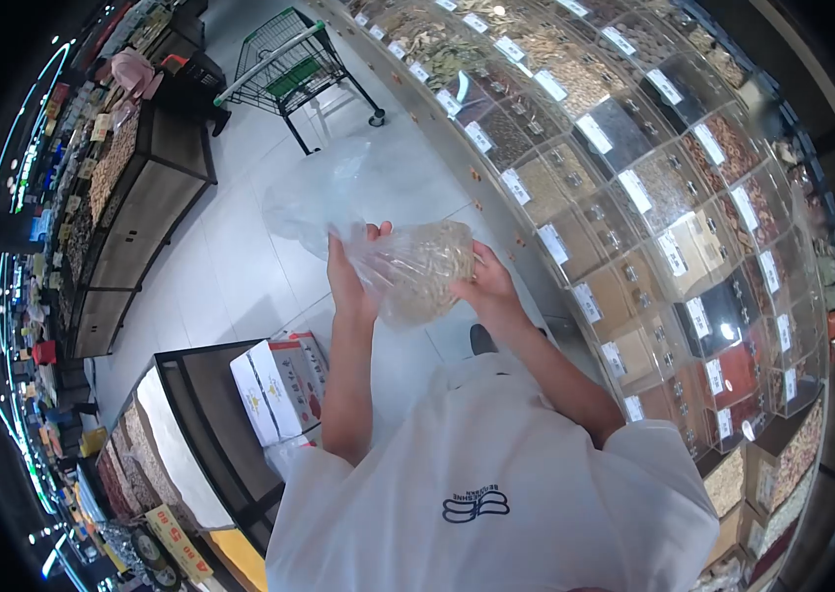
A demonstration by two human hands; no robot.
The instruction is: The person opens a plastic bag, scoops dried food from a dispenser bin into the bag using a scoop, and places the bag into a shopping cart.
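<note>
A clear plastic bag [424,271] with pale, stringy or grain-like dry goods in its lower part hangs between my two hands; the exact contents are hard to make out. My left hand [348,268] is closed around the gathered neck of the bag. Above that hand, the loose, puffed-out top [319,192] spreads away to the left. On the other side my right hand [489,288] grips the filled end, thumb in front and fingers at its edge.
To the right stand rows of clear bulk-food bins [634,192] with white price labels. A green-handled shopping cart [289,64] is on the tiled floor ahead. White cartons [277,390] and a display stand [210,414] are at lower left. A person in dark clothes [190,89] is by the left counter.
</note>
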